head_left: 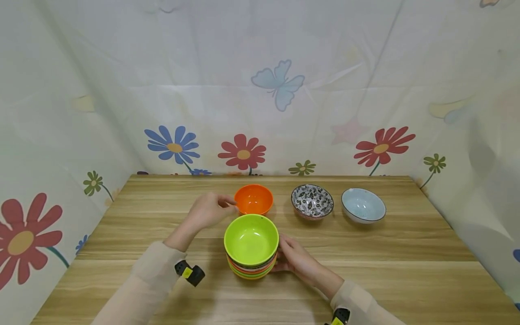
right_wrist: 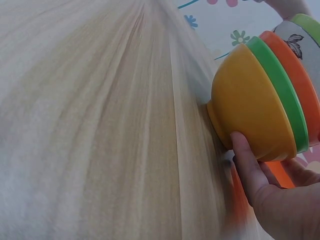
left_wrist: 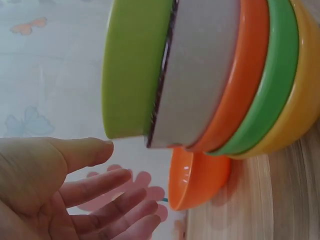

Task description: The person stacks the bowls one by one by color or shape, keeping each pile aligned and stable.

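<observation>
On table (head_left: 406, 271), bowl stack (head_left: 251, 246) well inside side edges, orange bowl (head_left: 253, 199) behind. Stack mouth-up, axis upright. Right hand (head_left: 298, 260) fingers clamped round stack; left hand (head_left: 210, 210) fingers loose, apart.

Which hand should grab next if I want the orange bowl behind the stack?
Probably the left hand: it's empty and nearer the orange bowl, while the right hand is touching the bowl stack.

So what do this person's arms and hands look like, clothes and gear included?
The left hand and right hand are gloveless. The sleeves are long and pale cream. A small, boxy black device marked with yellow sits at the left cuff; a similar black piece, partly out of frame, is at the right.
</observation>
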`<action>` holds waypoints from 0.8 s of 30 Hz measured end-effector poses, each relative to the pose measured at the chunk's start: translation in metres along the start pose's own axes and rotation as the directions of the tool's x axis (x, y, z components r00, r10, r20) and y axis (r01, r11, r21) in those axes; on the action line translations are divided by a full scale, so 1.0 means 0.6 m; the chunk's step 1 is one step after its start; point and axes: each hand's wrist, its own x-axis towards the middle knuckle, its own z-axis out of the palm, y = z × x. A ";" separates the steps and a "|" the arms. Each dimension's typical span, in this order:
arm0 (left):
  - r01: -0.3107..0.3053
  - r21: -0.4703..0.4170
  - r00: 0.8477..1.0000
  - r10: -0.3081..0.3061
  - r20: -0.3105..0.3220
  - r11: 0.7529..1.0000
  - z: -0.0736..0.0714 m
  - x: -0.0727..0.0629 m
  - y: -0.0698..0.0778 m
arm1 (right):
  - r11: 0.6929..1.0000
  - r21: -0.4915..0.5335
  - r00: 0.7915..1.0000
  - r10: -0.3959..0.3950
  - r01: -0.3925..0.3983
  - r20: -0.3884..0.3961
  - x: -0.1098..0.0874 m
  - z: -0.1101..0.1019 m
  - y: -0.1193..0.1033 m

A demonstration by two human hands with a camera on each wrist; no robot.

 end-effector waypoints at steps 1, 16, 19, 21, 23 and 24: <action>0.005 -0.004 1.000 -0.005 -0.004 1.000 0.000 0.003 -0.003 | 1.000 -0.001 1.000 0.000 0.000 0.000 0.000 0.000 0.000; 0.106 -0.063 0.993 -0.109 -0.044 0.992 -0.001 0.049 -0.048 | 1.000 0.003 1.000 -0.001 0.001 0.000 0.000 0.000 0.000; 0.127 -0.071 0.991 -0.130 -0.038 0.989 0.001 0.058 -0.057 | 1.000 0.002 1.000 -0.001 0.001 0.002 0.001 0.000 0.000; 0.136 -0.072 0.990 -0.138 -0.033 0.988 0.002 0.065 -0.063 | 1.000 0.002 1.000 0.001 -0.001 0.002 0.001 0.000 0.000; 0.141 -0.073 0.989 -0.143 -0.025 0.987 0.002 0.071 -0.069 | 1.000 0.000 1.000 0.002 -0.002 0.001 0.001 0.000 0.000; 0.143 -0.074 0.989 -0.144 -0.021 0.987 0.002 0.074 -0.072 | 1.000 0.001 1.000 0.002 -0.002 -0.001 0.001 0.000 0.000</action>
